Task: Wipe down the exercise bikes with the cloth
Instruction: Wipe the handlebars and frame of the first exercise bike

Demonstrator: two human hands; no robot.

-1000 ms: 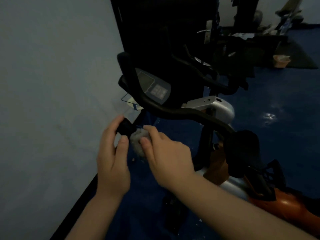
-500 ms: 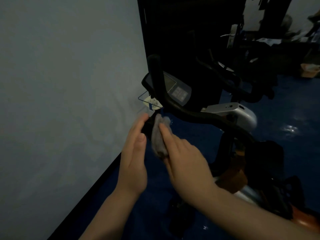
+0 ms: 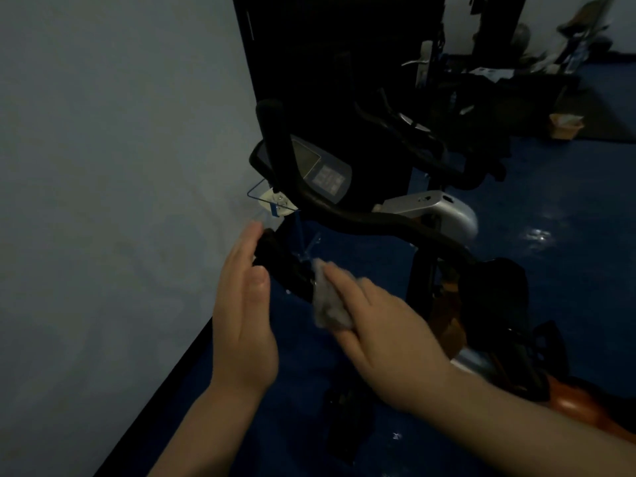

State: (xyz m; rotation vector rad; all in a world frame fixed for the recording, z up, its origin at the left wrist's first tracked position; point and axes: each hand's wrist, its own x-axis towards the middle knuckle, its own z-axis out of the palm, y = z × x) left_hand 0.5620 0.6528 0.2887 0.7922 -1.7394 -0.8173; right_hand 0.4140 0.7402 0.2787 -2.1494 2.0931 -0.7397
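While the room is dim, these details can be made out.
Cloth: a small grey, fuzzy wad (image 3: 328,301), crumpled, pressed against the end of the near handlebar of the exercise bike (image 3: 371,222).
Right hand grip: the right hand (image 3: 389,339) lies over the cloth with fingers stretched fairly straight, pushing it on the bar; whether the thumb curls round the cloth cannot be told.
Left hand grip: the left hand (image 3: 244,321) is wide and flat, fingers straight, fingertips touching the outer tip of the same black bar end (image 3: 278,259), holding nothing.
Bike look: black curved handlebars, a grey console (image 3: 321,173) with a screen and buttons, a silver housing (image 3: 430,208) behind, orange bodywork low on the right.
Surroundings: a pale wall (image 3: 103,166) on the left, a glossy blue floor (image 3: 550,270) below.
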